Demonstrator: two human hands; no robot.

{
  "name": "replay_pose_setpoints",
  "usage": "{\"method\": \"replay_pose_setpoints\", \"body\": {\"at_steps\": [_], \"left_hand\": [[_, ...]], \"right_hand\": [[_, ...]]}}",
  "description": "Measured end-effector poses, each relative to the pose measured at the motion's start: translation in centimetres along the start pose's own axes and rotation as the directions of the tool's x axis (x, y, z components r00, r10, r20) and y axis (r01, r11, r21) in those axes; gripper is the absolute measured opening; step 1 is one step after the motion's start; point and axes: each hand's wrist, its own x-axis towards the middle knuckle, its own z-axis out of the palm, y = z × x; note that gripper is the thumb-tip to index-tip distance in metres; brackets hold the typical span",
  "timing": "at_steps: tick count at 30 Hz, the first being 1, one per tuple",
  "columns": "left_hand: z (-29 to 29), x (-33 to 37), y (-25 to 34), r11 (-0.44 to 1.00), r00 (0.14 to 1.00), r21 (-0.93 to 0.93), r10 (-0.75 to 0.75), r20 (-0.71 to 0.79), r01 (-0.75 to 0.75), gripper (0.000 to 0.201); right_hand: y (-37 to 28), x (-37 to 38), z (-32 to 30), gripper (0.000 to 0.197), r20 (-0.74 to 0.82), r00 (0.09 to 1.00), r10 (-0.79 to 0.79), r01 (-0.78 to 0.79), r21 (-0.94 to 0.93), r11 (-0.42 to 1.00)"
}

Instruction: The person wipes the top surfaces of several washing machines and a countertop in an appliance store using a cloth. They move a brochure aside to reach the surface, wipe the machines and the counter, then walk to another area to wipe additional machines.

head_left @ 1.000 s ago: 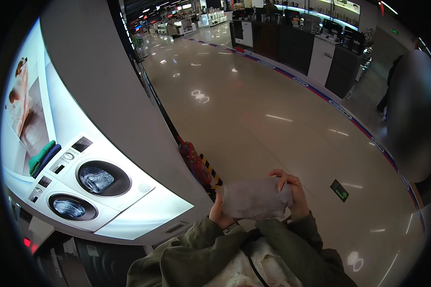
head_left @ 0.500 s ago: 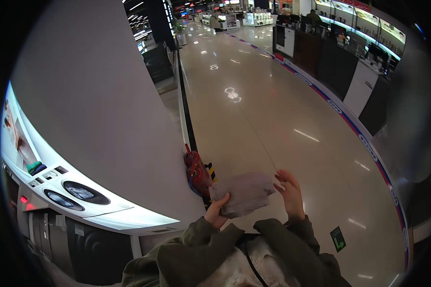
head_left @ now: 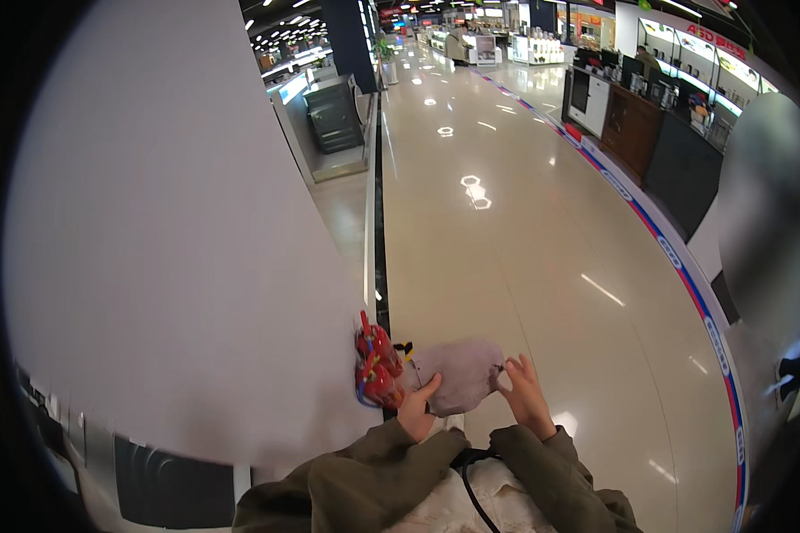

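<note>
Left hand (head_left: 415, 410) and right hand (head_left: 526, 397) grasp opposite edges of a grey cloth (head_left: 458, 373), fingers pinched, holding it in mid-air above the glossy floor (head_left: 524, 258). Red extinguishers (head_left: 375, 371) stand beside the white wall (head_left: 178, 266).

Glossy beige floor (head_left: 524, 266); red fire extinguishers (head_left: 375, 369) at the white wall's (head_left: 169, 266) foot

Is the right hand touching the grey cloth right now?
Touching. The head view shows the right hand with its fingertips on the right edge of the grey cloth, while the left hand grips its lower left edge.
</note>
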Motion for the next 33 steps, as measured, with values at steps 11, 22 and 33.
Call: {"method": "replay_pose_setpoints", "body": {"at_steps": [11,22,33], "left_hand": [[-7.0,23.1,0.5,0.947,0.944,0.141,0.305,-0.126,-0.287,0.043],[-5.4,42.7,9.7,0.925,0.984,-0.371,0.02,-0.179,-0.086,0.053],[-3.8,68.6,23.1,0.954,0.96,-0.296,-0.035,-0.279,-0.051,0.055]], "right_hand": [[-4.8,20.8,12.5,0.063,0.409,0.899,0.158,-0.368,0.507,0.779],[-11.7,46.2,13.6,0.047,0.355,0.851,0.387,-0.516,0.423,0.745],[-24.5,73.1,17.0,0.047,0.426,0.82,0.383,-0.514,0.25,0.821]]}}
